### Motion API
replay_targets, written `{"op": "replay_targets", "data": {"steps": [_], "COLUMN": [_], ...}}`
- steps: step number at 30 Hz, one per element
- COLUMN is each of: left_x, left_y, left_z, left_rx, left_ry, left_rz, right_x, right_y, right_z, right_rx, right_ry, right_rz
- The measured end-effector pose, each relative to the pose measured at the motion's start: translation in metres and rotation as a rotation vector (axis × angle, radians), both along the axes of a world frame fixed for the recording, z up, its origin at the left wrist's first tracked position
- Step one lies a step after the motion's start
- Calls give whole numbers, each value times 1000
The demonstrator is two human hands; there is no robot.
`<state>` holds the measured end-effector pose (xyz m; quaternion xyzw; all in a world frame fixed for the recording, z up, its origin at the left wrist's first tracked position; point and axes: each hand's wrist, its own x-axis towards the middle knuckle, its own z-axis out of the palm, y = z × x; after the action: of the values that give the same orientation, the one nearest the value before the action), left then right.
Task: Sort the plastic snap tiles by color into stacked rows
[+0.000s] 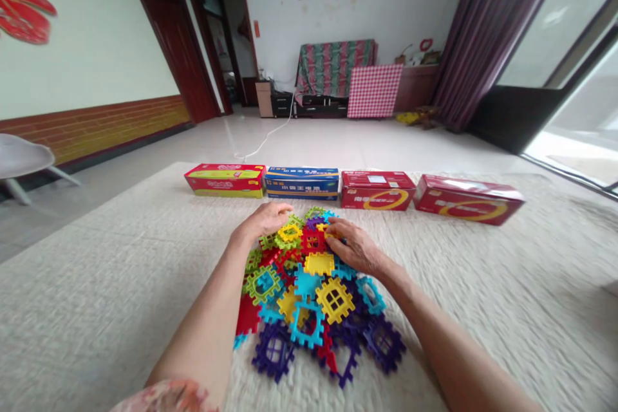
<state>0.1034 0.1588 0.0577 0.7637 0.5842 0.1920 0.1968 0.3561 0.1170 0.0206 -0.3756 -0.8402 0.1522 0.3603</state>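
Note:
A heap of toothed plastic building tiles in yellow, light blue, green, red and purple lies on the pale quilted cover between my forearms. My left hand rests at the far left side of the heap with its fingers stretched out, next to a yellow tile. On the far right side, my right hand lies over the tiles, fingers apart, touching near a red window tile. Its fingertips partly hide a small yellow piece. Closer to me are a yellow window tile and a purple window tile.
Beyond the heap stand four boxes in a row: a red-and-yellow box, a blue box, and dark red boxes at the right. A white chair is at far left. A white cable crosses the floor.

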Motion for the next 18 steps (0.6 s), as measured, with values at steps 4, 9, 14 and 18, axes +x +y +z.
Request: {"op": "replay_targets", "data": {"steps": [4, 9, 14, 18], "left_x": [23, 48, 57, 61], "left_y": [-13, -35, -52, -56], "left_z": [16, 36, 52, 54], "left_rx": [160, 85, -160, -187], "left_ry": [123, 64, 13, 68], "left_rz": [-82, -257, -432, -470], "right_x": [-1, 43, 144, 186], "right_y": [0, 3, 0, -12], "right_z": [1, 9, -15, -46], "right_rx": [-15, 4, 73, 106], "right_ry": [60, 111, -30, -114], "right_rz": [-12, -146, -450, -688]}}
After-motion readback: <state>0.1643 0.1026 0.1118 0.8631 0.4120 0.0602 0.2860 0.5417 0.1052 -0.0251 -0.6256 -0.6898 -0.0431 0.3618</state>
